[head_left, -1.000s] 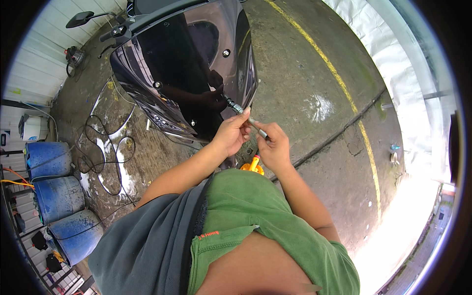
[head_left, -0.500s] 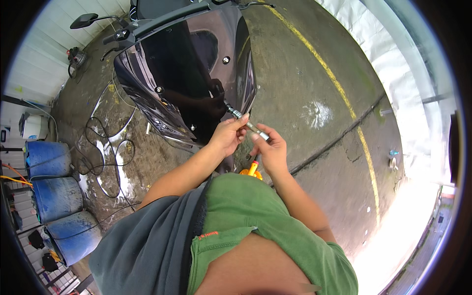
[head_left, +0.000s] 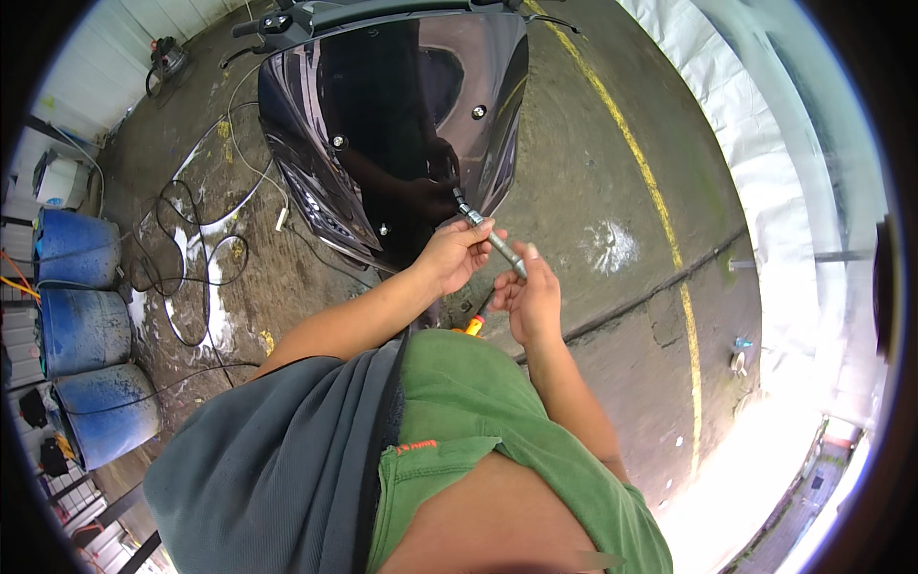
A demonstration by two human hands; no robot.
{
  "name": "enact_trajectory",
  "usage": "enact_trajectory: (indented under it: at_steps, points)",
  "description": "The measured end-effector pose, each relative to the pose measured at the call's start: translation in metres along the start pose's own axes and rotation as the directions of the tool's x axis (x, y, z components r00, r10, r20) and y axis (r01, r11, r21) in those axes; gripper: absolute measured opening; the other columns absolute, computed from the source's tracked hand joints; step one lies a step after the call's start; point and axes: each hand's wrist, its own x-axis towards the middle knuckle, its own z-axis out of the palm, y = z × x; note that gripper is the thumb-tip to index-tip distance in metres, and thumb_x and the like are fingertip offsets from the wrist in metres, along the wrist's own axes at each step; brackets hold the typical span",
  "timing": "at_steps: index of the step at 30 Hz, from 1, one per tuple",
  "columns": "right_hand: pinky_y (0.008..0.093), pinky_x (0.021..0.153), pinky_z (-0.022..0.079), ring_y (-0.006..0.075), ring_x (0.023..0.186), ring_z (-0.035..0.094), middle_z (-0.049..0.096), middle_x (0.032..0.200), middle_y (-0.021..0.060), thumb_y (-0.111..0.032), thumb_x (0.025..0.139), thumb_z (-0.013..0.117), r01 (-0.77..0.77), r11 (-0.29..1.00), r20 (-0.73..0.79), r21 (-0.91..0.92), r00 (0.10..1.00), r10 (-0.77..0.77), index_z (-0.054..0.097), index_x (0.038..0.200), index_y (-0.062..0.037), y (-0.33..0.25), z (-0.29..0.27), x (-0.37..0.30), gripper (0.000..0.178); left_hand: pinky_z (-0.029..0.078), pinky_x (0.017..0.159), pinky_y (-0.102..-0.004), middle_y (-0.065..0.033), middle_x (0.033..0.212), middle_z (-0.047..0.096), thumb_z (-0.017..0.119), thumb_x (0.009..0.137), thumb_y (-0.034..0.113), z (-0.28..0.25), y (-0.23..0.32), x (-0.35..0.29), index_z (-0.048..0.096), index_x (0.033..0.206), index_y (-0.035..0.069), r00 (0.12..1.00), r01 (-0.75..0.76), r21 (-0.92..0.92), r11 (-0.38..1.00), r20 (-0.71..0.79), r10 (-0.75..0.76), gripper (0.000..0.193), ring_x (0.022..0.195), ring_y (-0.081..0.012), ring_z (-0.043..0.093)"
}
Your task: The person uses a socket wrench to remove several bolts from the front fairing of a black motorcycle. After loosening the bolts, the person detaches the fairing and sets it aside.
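Observation:
My left hand (head_left: 463,254) is closed around the upper part of a metal socket extension bar (head_left: 503,249), thumb and fingers pinching it. Its narrow tip slants up and left over the dark, glossy windscreen (head_left: 392,105) of a scooter. Whether the tip touches the panel I cannot tell. At the bar's lower end, my right hand (head_left: 532,298) is closed on it with thumb and fingers. Below that hand shows a tool with a dark shaft and a yellow-and-red handle (head_left: 475,325); whether the lower fingers hold it is unclear. Bright round screws (head_left: 479,112) sit in the windscreen.
Blue drums (head_left: 84,330) stand at the left wall. A black cable (head_left: 182,277) lies in loops on the wet, stained concrete floor. On the right run a yellow painted line (head_left: 643,163) and white sheeting (head_left: 736,124). The scooter's handlebar (head_left: 287,27) crosses the top.
The scooter and floor have shifted in view, the windscreen lying further right and higher. Both hands have stayed on the metal bar and sit slightly further right. Less of the yellow handle shows.

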Motion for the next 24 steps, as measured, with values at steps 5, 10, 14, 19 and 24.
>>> enact_trajectory:
  at_steps: [5, 10, 14, 19, 24]
  points:
    - [0.0264, 0.045, 0.048, 0.0128, 0.045, 0.051, 0.056, 0.066, 0.0043, -0.015, 0.096, 0.062, 0.061, 0.936, 0.005, -0.347, 0.998, -0.064, 0.06, 0.113, 0.0029, 0.0, 0.0, 0.012, 0.025, 0.054, 0.065, -0.019, -0.0075, 0.102, 0.069, 0.062, 0.097, 0.014, 0.003, -0.003, -0.006, 0.061, 0.113, 0.006, 1.0, -0.012, -0.077, 0.997, 0.01, 0.012, 0.018, 0.075, -0.0054, 0.062]
    - [0.0266, 0.046, 0.049, 0.0115, 0.047, 0.051, 0.057, 0.069, 0.0046, -0.013, 0.095, 0.062, 0.532, 0.77, 0.154, -0.352, 0.845, -0.513, 0.058, 0.118, 0.003, 0.007, 0.003, 0.009, 0.028, 0.055, 0.068, -0.0224, -0.0078, 0.104, 0.069, 0.061, 0.097, 0.015, 0.004, -0.001, -0.002, 0.061, 0.114, 0.006, 0.996, -0.027, 0.085, 0.996, -0.08, 0.034, 0.019, 0.074, -0.0066, 0.062]
    - [0.0264, 0.049, 0.051, 0.0116, 0.053, 0.055, 0.059, 0.075, 0.0057, -0.006, 0.092, 0.064, -0.163, 0.984, 0.059, 0.065, 0.985, 0.159, 0.056, 0.125, 0.0036, 0.0, -0.002, 0.001, 0.035, 0.056, 0.066, -0.0233, -0.0062, 0.1, 0.069, 0.064, 0.096, 0.017, 0.003, -0.001, -0.004, 0.061, 0.11, 0.007, 0.999, -0.054, -0.024, 0.998, 0.002, 0.055, 0.018, 0.072, -0.0079, 0.062]
    - [0.0291, 0.049, 0.05, 0.0145, 0.051, 0.054, 0.06, 0.072, 0.0077, -0.011, 0.095, 0.06, 0.678, 0.456, 0.334, -0.576, 0.705, -0.626, 0.057, 0.122, 0.0036, 0.002, 0.004, 0.012, 0.031, 0.055, 0.066, -0.0232, -0.0042, 0.095, 0.067, 0.064, 0.096, 0.017, 0.004, -0.002, -0.008, 0.061, 0.109, 0.006, 0.997, -0.02, 0.029, 0.999, -0.071, 0.022, 0.018, 0.073, -0.0082, 0.063]
    - [0.0285, 0.048, 0.05, 0.0145, 0.049, 0.054, 0.06, 0.072, 0.0077, -0.01, 0.095, 0.06, 0.109, 0.991, 0.064, -0.072, 0.993, -0.104, 0.058, 0.121, 0.0022, 0.002, 0.003, 0.003, 0.029, 0.054, 0.068, -0.0225, -0.0019, 0.089, 0.065, 0.064, 0.096, 0.017, 0.002, 0.004, -0.007, 0.061, 0.105, 0.006, 0.993, -0.017, 0.173, 0.985, -0.108, 0.036, 0.014, 0.073, -0.0079, 0.063]
